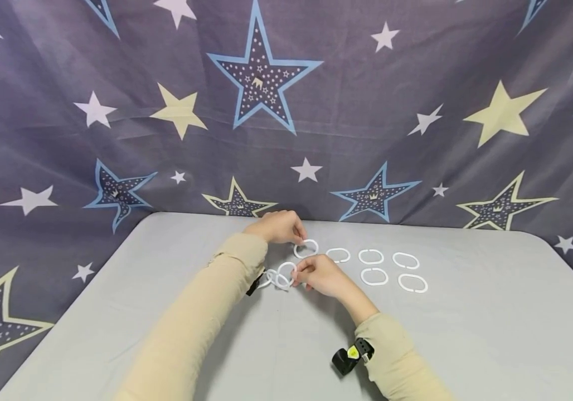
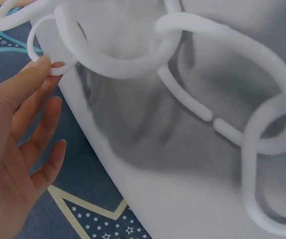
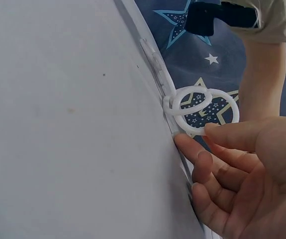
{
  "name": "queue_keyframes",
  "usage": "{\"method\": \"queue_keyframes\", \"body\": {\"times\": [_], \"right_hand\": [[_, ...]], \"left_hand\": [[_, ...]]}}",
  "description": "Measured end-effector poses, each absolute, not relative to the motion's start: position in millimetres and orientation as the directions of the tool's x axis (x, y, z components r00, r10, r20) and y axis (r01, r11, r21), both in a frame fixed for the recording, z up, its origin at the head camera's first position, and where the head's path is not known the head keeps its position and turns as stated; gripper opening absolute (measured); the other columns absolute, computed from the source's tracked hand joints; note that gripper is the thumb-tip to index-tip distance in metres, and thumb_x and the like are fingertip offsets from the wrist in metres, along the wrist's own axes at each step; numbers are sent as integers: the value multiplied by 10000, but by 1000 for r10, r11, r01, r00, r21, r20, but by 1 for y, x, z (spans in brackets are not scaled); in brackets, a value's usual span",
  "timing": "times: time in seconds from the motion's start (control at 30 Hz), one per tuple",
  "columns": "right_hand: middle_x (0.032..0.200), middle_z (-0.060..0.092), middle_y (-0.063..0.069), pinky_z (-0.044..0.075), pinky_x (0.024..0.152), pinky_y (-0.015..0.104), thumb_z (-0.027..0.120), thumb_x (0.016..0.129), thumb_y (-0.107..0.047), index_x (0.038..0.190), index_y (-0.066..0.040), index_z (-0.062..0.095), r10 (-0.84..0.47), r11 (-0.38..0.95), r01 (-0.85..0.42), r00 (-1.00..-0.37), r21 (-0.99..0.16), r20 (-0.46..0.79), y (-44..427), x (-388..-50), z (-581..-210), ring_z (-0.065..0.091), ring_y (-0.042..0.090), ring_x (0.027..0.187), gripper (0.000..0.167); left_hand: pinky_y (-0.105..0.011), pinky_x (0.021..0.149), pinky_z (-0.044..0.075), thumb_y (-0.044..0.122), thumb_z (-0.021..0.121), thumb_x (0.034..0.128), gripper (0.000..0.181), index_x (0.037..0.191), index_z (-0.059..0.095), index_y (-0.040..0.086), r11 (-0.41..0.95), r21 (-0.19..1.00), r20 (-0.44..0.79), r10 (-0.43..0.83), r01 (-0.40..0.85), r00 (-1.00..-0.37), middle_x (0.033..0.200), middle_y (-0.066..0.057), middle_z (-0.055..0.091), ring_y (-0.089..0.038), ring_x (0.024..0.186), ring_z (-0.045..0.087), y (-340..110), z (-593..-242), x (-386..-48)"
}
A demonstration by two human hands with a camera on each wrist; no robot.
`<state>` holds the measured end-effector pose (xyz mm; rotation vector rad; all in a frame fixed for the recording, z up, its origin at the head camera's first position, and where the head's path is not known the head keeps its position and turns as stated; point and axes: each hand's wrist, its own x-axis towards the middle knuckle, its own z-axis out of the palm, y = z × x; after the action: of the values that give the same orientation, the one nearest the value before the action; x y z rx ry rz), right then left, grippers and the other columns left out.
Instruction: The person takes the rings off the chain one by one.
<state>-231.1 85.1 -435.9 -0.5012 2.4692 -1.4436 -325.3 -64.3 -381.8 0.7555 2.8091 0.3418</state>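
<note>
My left hand [image 1: 278, 227], at the back of the table, pinches a loose white plastic chain link [image 2: 31, 44] between thumb and fingertips; its other fingers spread apart in the left wrist view. Closer to me, my right hand [image 1: 323, 275] pinches the end link [image 3: 237, 110] of a short chain of white oval links [image 2: 232, 37]. The chain trails left, partly hidden behind the left wrist in the head view. One chain link shows a small gap in its side. The left hand's link is apart from the chain in the left wrist view.
Several loose white links lie in two rows to the right of my hands, among them a back one [image 1: 406, 254] and a front one [image 1: 399, 283]. A grey table [image 1: 477, 334] lies beneath. Behind it hangs a dark curtain [image 1: 346, 111] printed with stars.
</note>
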Motion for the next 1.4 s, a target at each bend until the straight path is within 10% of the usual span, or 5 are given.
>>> {"method": "queue_keyframes", "body": {"times": [0.67, 1.4], "right_hand": [[785, 724, 134, 460, 550, 253, 623, 914, -21, 876, 41, 681, -430, 431, -200, -903, -880, -5, 83, -230, -436, 546, 120, 543, 93], [781, 723, 117, 466, 562, 254, 648, 924, -53, 873, 28, 684, -406, 451, -170, -913, -876, -32, 86, -230, -437, 554, 126, 545, 103]], "left_hand": [[-427, 872, 448, 304, 825, 809, 60, 865, 806, 298, 872, 198, -133, 477, 449, -869, 765, 177, 701, -91, 823, 626, -64, -396, -329], [-343, 907, 501, 236, 718, 916, 222, 1087, 761, 101, 657, 602, 20, 556, 454, -831, 1075, -9, 738, -164, 978, 674, -113, -388, -305]]}}
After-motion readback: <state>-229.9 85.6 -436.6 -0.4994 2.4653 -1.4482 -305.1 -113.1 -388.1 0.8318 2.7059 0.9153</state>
